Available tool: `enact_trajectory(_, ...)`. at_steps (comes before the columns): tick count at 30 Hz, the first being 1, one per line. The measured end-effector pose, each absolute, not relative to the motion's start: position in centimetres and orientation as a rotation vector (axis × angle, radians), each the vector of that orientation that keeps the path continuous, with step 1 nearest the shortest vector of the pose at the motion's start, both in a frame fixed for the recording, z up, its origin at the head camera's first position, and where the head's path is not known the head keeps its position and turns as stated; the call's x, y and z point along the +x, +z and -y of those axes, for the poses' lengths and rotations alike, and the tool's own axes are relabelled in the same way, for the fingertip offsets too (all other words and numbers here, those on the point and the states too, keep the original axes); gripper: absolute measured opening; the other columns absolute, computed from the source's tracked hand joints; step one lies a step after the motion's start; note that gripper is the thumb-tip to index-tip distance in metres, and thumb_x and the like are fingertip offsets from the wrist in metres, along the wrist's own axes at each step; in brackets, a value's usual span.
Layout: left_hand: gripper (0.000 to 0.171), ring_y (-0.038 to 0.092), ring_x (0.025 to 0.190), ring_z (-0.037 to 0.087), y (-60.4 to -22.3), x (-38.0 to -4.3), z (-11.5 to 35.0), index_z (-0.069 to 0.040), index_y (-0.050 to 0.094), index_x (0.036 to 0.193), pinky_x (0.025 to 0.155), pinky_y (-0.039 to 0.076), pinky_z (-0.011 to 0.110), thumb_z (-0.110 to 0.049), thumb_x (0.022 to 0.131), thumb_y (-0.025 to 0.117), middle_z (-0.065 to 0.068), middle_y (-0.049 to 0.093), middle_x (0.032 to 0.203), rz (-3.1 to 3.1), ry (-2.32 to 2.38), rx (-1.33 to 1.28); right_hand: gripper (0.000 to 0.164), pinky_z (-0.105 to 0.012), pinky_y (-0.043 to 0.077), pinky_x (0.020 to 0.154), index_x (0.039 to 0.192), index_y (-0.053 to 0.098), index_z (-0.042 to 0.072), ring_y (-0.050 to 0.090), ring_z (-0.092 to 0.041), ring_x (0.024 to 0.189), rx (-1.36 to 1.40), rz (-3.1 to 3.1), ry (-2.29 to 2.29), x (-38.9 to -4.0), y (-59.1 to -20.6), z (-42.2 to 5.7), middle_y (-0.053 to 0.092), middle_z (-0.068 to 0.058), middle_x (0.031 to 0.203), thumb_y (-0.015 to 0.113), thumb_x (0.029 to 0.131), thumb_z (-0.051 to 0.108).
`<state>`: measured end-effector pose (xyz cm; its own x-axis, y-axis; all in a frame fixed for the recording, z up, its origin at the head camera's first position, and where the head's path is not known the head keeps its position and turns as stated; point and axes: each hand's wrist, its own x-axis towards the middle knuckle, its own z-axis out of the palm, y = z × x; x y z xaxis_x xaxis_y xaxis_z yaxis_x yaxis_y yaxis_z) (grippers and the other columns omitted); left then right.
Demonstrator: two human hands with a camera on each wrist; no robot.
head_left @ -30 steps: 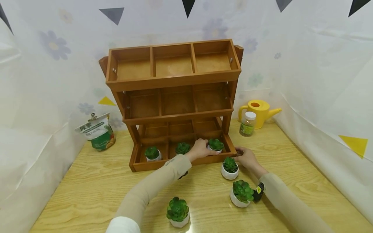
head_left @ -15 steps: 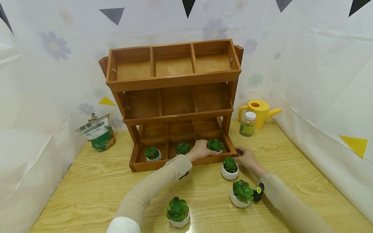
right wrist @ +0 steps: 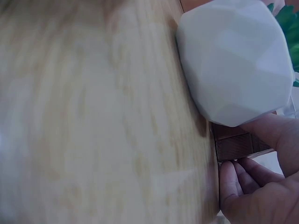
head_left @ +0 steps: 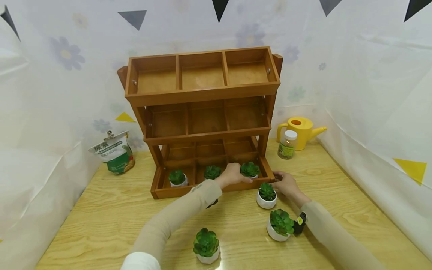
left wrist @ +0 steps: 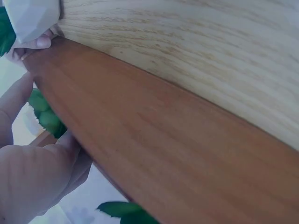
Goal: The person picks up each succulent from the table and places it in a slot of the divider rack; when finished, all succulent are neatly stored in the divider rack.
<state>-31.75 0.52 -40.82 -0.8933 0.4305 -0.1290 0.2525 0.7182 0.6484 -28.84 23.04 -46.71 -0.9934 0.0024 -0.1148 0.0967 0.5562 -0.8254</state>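
A brown wooden three-tier shelf (head_left: 202,91) stands on the table, each tier split into compartments. My left hand (head_left: 233,175) holds a potted succulent (head_left: 250,169) in the bottom tier's right compartment, thumb at the front rim and fingers behind the leaves. The left wrist view shows the thumb and fingers of that left hand (left wrist: 37,175) on either side of the green leaves (left wrist: 49,119). My right hand (head_left: 286,184) grips the bottom tier's front right corner. In the right wrist view, a white faceted pot (right wrist: 236,63) partly hides the right hand's thumb (right wrist: 268,129).
Two more succulents (head_left: 178,177) (head_left: 212,172) sit in the bottom tier. On the table stand succulents (head_left: 267,197) (head_left: 281,225) (head_left: 207,245) near my forearms. A jar (head_left: 287,145) and yellow watering can (head_left: 302,132) are at right; a clipped bag (head_left: 116,153) is at left.
The succulent under my left hand has tipped slightly and settled in its compartment, and the thumb has shifted a little at the pot. My right hand stays at the shelf corner.
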Motion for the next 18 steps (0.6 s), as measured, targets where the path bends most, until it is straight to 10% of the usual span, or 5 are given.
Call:
enact_trajectory(4,0.056,0.02,0.042,0.008,-40.4,-31.4,-0.2,-0.014,0.033,0.052,0.044,0.023,0.022,-0.031,0.081,0.078,-0.006,0.021,0.046,-2.655,0.92,0.588,0.062,-0.049,0.045,0.097,0.139,0.041,-0.01,0.049,-0.043,0.123,0.085,-2.678,-1.444,-28.9,-46.9,-23.0,0.049,-0.031,0.135,0.064,0.083,0.003)
enact_trajectory(8,0.045,0.023,0.042,0.008,-40.0,-30.7,0.5,-0.012,0.047,0.052,0.044,0.025,0.021,-0.027,0.082,0.077,-0.005,0.029,0.045,-2.638,0.92,0.624,0.062,-0.05,0.044,0.098,0.139,0.042,-0.009,0.049,-0.043,0.122,0.086,-2.687,-1.441,-29.0,-47.1,-23.1,0.049,-0.031,0.135,0.064,0.083,0.002)
enact_trajectory(13,0.032,0.059,0.074,0.016,-39.8,-29.7,1.7,-0.001,0.069,0.099,0.067,0.05,0.027,-0.028,0.084,0.075,0.008,0.068,0.089,-2.65,0.898,0.696,0.062,-0.05,0.044,0.098,0.139,0.041,-0.009,0.048,-0.044,0.124,0.071,-2.693,-1.428,-29.0,-47.1,-23.2,0.049,-0.031,0.135,0.064,0.083,0.002)
enact_trajectory(18,0.054,0.06,0.108,0.026,-40.0,-29.0,3.1,0.003,0.055,0.127,0.09,0.052,0.034,-0.024,0.085,0.074,0.015,0.062,0.119,-2.678,0.804,0.883,0.062,-0.049,0.044,0.097,0.14,0.041,-0.008,0.048,-0.043,0.124,0.074,-2.7,-1.418,-28.9,-46.9,-23.3,0.049,-0.03,0.136,0.062,0.082,0.001)
